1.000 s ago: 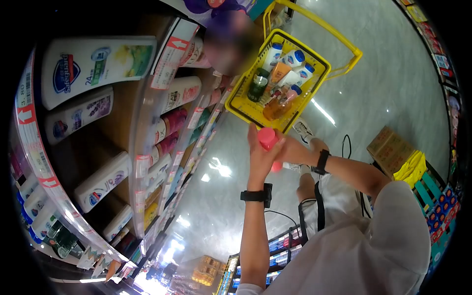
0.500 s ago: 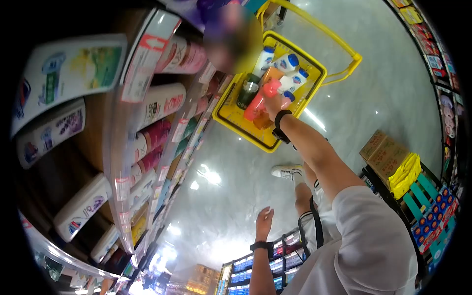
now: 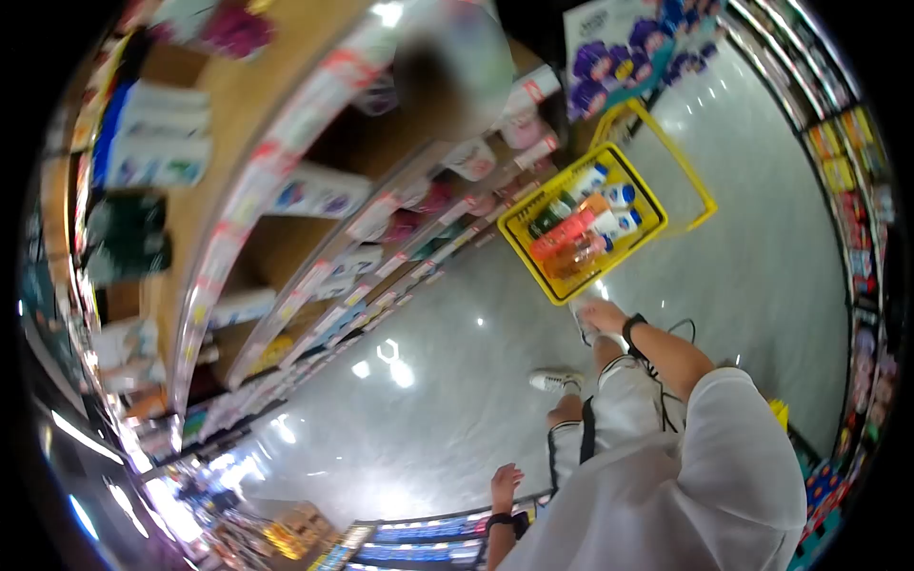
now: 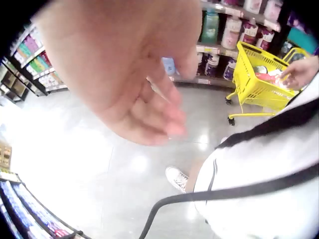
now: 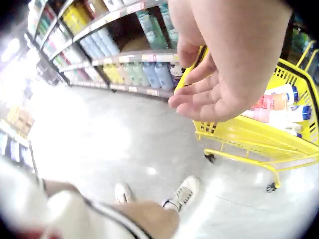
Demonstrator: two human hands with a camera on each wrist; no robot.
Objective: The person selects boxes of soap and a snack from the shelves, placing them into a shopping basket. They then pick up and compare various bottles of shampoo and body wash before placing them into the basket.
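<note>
A yellow basket cart (image 3: pixel 609 276) stands on the floor in the head view, holding several bottles. Among them lies a pink bottle (image 3: pixel 562 234), close to a dark green bottle (image 3: pixel 547 219), an amber bottle (image 3: pixel 576 259) and white bottles with blue caps (image 3: pixel 621 195). My right hand (image 3: pixel 603 315) is just outside the basket's near edge, holding nothing; the right wrist view shows its fingers (image 5: pixel 199 102) loosely bent in front of the yellow rim. Farther from the cart, my left hand (image 3: pixel 506 485) hangs low with relaxed fingers (image 4: pixel 154 117) and nothing in it.
Shelves of bottles (image 5: pixel 134 74) run along one side of the aisle, with red-and-white price strips on their edges. A purple flower-patterned display (image 3: pixel 628 52) stands beyond the cart. More stocked racks (image 3: pixel 843 181) line the other side. My shoes (image 3: pixel 557 381) are on the glossy floor.
My right hand lowered the pink bottle into the basket, let it go and drew back out. My left hand left the bottle and dropped to my side. The head view swung.
</note>
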